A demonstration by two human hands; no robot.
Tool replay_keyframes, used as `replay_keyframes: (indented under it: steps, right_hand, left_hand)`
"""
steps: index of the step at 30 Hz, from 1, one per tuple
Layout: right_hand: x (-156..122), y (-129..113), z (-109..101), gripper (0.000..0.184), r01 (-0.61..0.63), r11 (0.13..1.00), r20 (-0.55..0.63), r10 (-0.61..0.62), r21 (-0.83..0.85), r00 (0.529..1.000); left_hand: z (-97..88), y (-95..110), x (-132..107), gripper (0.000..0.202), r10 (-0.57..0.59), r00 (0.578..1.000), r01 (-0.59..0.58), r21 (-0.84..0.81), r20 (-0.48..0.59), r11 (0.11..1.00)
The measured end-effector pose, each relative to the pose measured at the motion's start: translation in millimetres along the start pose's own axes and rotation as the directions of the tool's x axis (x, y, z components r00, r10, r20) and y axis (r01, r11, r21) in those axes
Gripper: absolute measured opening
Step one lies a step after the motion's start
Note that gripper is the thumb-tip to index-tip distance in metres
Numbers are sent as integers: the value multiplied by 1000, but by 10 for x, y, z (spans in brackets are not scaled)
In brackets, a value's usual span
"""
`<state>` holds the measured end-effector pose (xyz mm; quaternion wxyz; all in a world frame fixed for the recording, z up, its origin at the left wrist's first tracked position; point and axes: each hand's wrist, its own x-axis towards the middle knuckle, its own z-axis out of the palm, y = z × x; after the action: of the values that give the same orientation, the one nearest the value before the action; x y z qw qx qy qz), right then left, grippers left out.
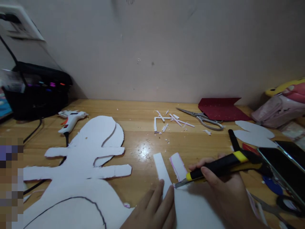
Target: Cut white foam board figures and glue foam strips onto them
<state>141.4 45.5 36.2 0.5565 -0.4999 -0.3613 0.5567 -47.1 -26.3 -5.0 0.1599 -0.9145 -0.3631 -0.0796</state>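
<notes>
My right hand (228, 187) is wrapped round a black and yellow utility knife (215, 165). The knife's blade points left and its tip touches the edge of a white foam board piece (195, 206). My left hand (153, 206) presses down on the board with its fingers stretched out, close to the blade. A narrow white strip (163, 168) sticks out beyond those fingers. Just right of it is a short strip with a pink edge (178, 166). To the left lies a large white cut-out (78, 165) with arm-like strips and a black curved line.
Scissors (202, 119), foam scraps (175, 119) and a dark red sheet (221, 109) lie at the back. A glue gun (72, 121) and black bag (40, 92) are at left. Right are white ovals (254, 133), phones (283, 171) and black tape (288, 203).
</notes>
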Motion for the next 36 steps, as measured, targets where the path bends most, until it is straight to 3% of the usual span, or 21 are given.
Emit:
replay_keyframes:
  steps: [5,9,13,16,20,22,27,29,32,36]
  right_hand:
    - [64,60,-72,34,39,999,39,-39,-18,998]
    - [94,76,-82,41,42,999,59,-42,15,997]
    - [60,28,-5,44,47,998,22,-48,51,999]
    - [89,23,-17,43,60,998,53,-61,35,997]
    - [184,75,-122,46,35,999,138,-34,-8,990]
    - [219,106,-169,45,53,999,150,-51,-9,987]
    - [245,139,-199,45,160,983,181,-141,-93,973]
    - [222,130,-168,46,187,976,138,-171,-115,976]
    - [174,114,-117,46,161,984,78,-155,-77,985]
    - [170,83,-120,42,85,989,110,-72,-120,991]
  left_hand:
    - [39,16,2,27,49,998,-49,17,33,999]
    - [301,126,-62,28,19,999,-17,47,-42,999]
    - [469,212,-148,34,-10,1000,10,35,-8,999]
    - [371,166,-144,30,-34,997,36,27,-72,999]
    - [137,35,-66,25,-13,999,13,-3,-46,1000]
    - [85,2,-39,22,-26,996,24,-16,-87,1000]
    - [119,20,-50,21,-20,997,20,-3,-77,1000]
    - [135,25,-61,21,-20,996,20,-2,-85,1000]
    - [131,9,-53,21,-8,994,9,6,-108,1000]
    - [97,-15,-12,18,-12,990,16,27,-144,999]
